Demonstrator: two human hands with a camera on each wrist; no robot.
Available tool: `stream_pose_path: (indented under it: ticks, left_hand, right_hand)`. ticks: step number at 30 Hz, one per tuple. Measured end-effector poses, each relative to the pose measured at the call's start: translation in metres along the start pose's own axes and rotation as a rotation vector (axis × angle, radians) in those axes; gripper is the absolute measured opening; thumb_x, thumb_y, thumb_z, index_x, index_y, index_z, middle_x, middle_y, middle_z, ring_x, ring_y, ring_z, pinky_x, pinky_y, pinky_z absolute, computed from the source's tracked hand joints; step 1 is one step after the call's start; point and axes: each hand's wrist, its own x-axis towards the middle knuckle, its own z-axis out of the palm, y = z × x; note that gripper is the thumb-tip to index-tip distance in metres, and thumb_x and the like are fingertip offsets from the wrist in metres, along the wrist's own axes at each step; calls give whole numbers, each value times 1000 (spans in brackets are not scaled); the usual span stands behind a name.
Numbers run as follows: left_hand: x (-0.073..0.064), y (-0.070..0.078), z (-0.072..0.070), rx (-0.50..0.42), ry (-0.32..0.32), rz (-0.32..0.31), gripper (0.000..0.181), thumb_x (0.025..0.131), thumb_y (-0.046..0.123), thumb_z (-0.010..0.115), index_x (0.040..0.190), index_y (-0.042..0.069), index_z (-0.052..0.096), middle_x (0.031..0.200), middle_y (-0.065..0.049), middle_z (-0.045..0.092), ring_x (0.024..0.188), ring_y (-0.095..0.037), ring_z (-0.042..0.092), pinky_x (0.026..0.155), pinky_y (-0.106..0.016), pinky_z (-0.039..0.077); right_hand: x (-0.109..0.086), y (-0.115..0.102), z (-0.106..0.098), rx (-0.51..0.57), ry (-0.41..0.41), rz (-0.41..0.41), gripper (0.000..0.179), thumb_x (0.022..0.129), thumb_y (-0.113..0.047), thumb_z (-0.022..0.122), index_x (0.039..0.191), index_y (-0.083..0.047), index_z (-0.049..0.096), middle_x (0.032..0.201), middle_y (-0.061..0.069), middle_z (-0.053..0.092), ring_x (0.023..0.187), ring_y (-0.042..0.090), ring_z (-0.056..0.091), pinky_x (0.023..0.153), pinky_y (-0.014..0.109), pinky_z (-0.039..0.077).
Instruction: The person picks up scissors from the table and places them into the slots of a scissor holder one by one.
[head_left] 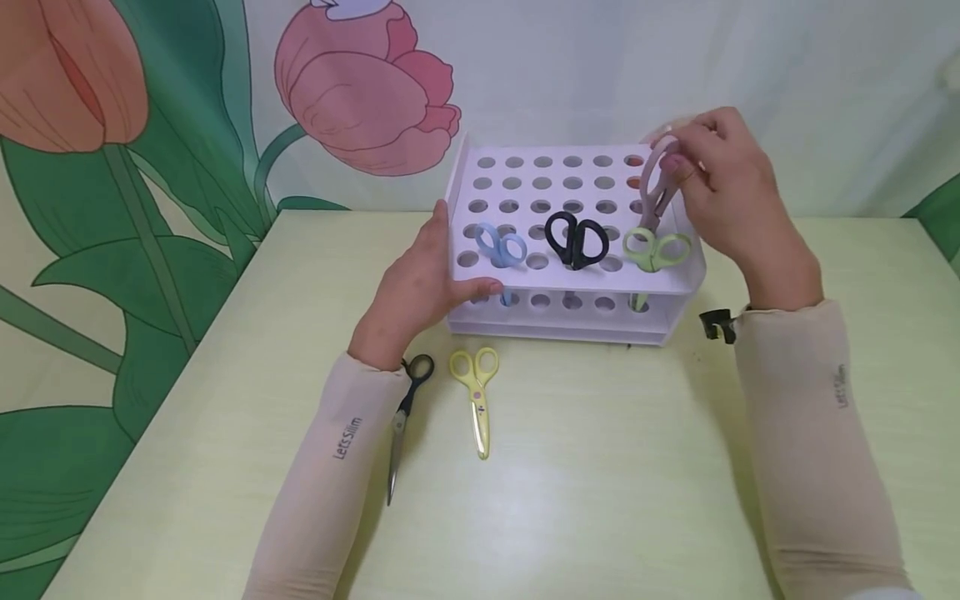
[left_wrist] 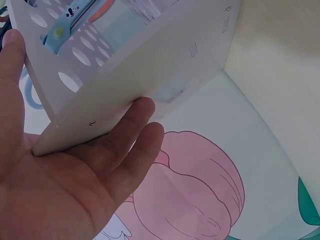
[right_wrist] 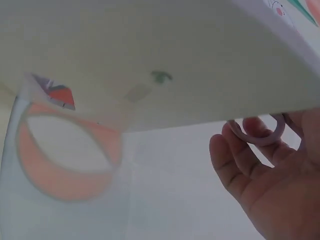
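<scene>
At the left end of a white perforated rack (head_left: 555,280), my left hand (head_left: 412,287) grips the side panel, thumb at the front edge and fingers along the outside. My right hand (head_left: 723,183) pinches the handle of mauve scissors (head_left: 656,207) above the rack's right side; their blades point down, and the tips are hidden behind green scissors (head_left: 651,257). The green scissors, black scissors (head_left: 576,246) and light blue scissors (head_left: 500,252) stand in front-row holes, handles up. In the right wrist view, a mauve handle loop (right_wrist: 257,140) shows among the fingers.
Yellow scissors (head_left: 478,398) and long dark-handled scissors (head_left: 400,421) lie on the pale table (head_left: 585,467) before the rack, the latter beside my left forearm. A flower-printed backdrop (head_left: 367,92) rises behind the rack. A black clip-like piece (head_left: 718,325) sits at my right cuff.
</scene>
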Motion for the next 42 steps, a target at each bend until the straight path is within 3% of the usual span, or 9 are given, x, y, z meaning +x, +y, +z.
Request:
stream_pose_path:
  ticks: [4, 11, 20, 23, 27, 31, 36, 39, 42]
  left_hand:
    - [-1, 1, -2, -15, 2, 1, 130, 80, 55, 81, 161, 3, -7, 157, -14, 29, 112, -25, 51, 95, -41, 47]
    - [-1, 0, -1, -28, 8, 6, 130, 80, 54, 81, 161, 4, -7, 154, -13, 33, 109, -24, 52, 93, -41, 48]
    - [-2, 1, -2, -24, 5, -5, 130, 80, 55, 81, 161, 2, -6, 158, -15, 29, 112, -25, 51, 95, -41, 47]
    - [-2, 1, -3, -24, 5, -8, 130, 79, 55, 81, 161, 2, -6, 158, -14, 29, 112, -25, 51, 94, -40, 47]
    - [-2, 0, -4, -28, 2, -18, 131, 79, 55, 81, 161, 3, -6, 157, -14, 30, 111, -24, 52, 94, -40, 48]
    - [-1, 0, -4, -24, -6, -18, 130, 80, 56, 81, 161, 2, -6, 160, -15, 28, 114, -25, 51, 96, -40, 47]
    - [-1, -1, -5, -20, -8, -11, 130, 80, 55, 81, 160, 1, -5, 161, -16, 26, 115, -26, 51, 97, -41, 46]
    - [-1, -2, -4, -34, -7, -8, 130, 80, 55, 81, 160, 2, -6, 161, -16, 26, 117, -25, 51, 98, -40, 46]
    - [-1, -3, -2, -46, -13, -2, 130, 80, 55, 81, 160, 2, -7, 161, -15, 26, 119, -24, 50, 99, -39, 45]
  right_hand:
    - [1, -2, 3, 1, 101, 9, 26, 104, -17, 58, 123, -3, 68, 112, 17, 52, 94, 24, 49, 85, 36, 35]
    - [1, -9, 7, -43, 185, 69, 33, 100, -23, 67, 128, -8, 68, 94, 12, 56, 92, 25, 52, 85, 37, 32]
    - [-3, -20, 12, -155, 209, 73, 32, 102, -28, 63, 126, -7, 69, 102, 15, 66, 86, 31, 57, 73, 38, 33]
    - [-4, -20, 9, -104, 171, 85, 33, 102, -24, 63, 131, -8, 67, 108, 15, 66, 84, 31, 58, 78, 39, 36]
    - [-7, -21, 2, -2, 104, 162, 42, 102, -27, 61, 142, -15, 59, 118, 13, 66, 94, 29, 58, 85, 38, 39]
    - [-15, -27, -9, 35, 148, 208, 46, 102, -31, 59, 146, -19, 56, 123, 10, 64, 107, 26, 59, 88, 29, 41]
    - [-28, -42, -14, 39, 326, 73, 34, 101, -21, 61, 131, -8, 67, 123, 10, 64, 112, 23, 57, 84, 16, 42]
    - [-33, -52, -12, 62, 441, -56, 26, 98, -11, 62, 119, 0, 72, 116, 13, 68, 108, 25, 59, 85, 14, 42]
    - [-38, -61, -8, 115, 506, -153, 22, 95, -5, 61, 110, 4, 74, 107, 15, 71, 100, 22, 62, 84, 14, 44]
